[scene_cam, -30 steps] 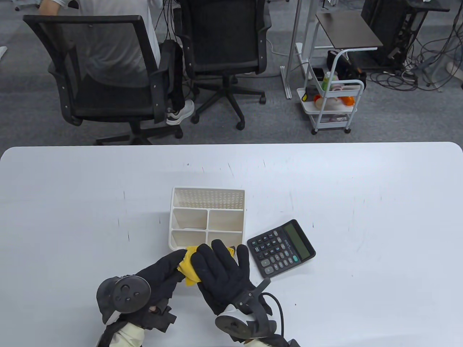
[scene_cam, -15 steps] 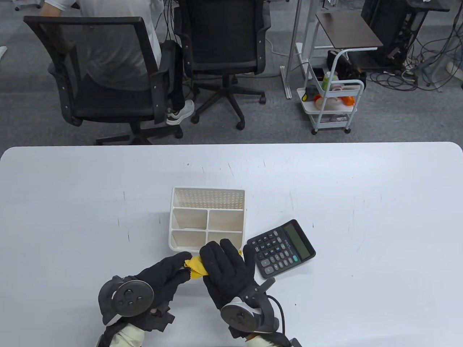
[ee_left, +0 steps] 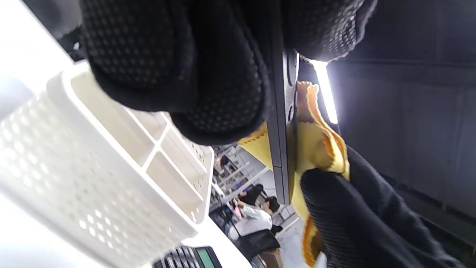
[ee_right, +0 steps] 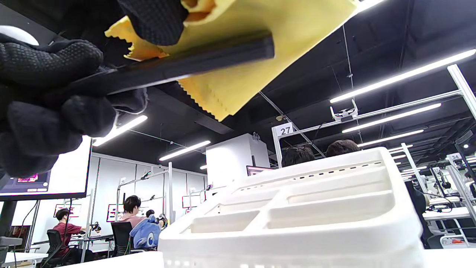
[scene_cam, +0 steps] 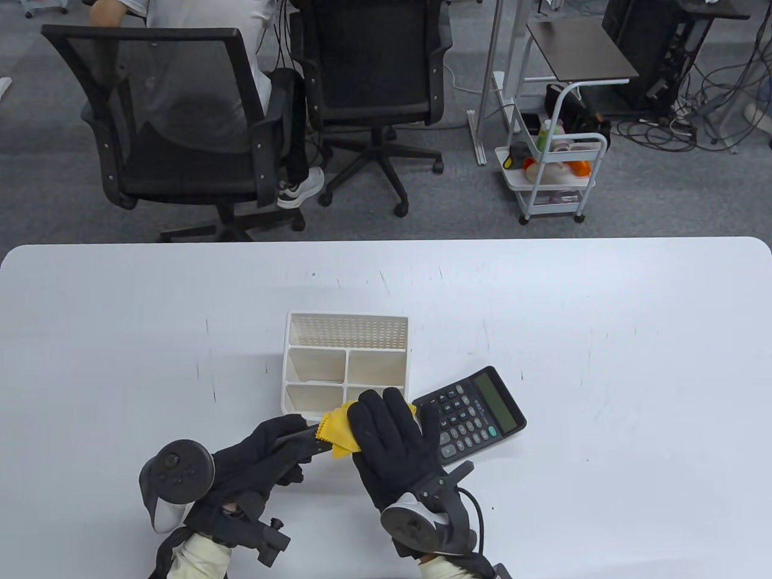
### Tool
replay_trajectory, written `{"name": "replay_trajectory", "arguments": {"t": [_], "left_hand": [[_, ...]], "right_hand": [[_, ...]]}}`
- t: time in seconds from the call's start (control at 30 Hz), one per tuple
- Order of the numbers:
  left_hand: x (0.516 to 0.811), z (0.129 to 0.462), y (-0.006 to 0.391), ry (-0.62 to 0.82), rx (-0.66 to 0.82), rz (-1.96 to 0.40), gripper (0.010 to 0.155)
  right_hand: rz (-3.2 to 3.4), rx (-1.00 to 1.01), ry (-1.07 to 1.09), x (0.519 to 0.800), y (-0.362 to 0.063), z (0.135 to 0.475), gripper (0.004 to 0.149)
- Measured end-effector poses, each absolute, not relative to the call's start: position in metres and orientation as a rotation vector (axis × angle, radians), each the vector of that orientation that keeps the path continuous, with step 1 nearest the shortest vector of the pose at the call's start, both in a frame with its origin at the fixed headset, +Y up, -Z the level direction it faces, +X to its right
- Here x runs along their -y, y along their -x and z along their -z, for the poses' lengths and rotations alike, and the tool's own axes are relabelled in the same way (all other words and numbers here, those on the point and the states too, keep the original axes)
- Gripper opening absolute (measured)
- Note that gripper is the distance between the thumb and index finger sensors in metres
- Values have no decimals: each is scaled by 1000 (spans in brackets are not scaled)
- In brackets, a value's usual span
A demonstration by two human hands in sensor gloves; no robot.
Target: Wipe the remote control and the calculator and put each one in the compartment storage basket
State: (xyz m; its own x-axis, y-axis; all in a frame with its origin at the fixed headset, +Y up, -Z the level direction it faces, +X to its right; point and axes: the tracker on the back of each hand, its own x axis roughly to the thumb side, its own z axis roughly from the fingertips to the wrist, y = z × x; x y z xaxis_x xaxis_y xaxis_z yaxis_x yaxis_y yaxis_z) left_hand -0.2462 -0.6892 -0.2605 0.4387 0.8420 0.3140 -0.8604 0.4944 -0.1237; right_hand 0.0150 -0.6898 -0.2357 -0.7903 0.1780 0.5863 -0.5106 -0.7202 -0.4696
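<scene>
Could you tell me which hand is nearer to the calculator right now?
Right. The right hand overlaps the calculator's near-left corner; the left hand sits farther left, holding the remote.

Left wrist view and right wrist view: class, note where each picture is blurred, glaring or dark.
Left wrist view: the basket is soft and overexposed, a ceiling light flares beside the yellow cloth. Right wrist view: the left hand is dark against bright ceiling strips; the near basket rim is blurred.

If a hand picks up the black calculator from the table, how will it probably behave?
The flat black calculator with grey keys will probably stay stiff, being a hard-looking slab. Lying flat on the white table, it seems unlikely to roll or tip. Its smooth casing might slip somewhat in a gloved grip.
</scene>
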Motion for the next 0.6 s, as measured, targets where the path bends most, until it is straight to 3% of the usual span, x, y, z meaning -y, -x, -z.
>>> {"name": "replay_trajectory", "arguments": {"t": [0.3,0.6], "left_hand": [[695,263,250,-30,328,-1181,50],[693,263,253,-36,338,-1180,49]], "right_hand": [[-2498,894,-906,689,1,229,54],[-2503,846,-766,690,-12,235,55]]}}
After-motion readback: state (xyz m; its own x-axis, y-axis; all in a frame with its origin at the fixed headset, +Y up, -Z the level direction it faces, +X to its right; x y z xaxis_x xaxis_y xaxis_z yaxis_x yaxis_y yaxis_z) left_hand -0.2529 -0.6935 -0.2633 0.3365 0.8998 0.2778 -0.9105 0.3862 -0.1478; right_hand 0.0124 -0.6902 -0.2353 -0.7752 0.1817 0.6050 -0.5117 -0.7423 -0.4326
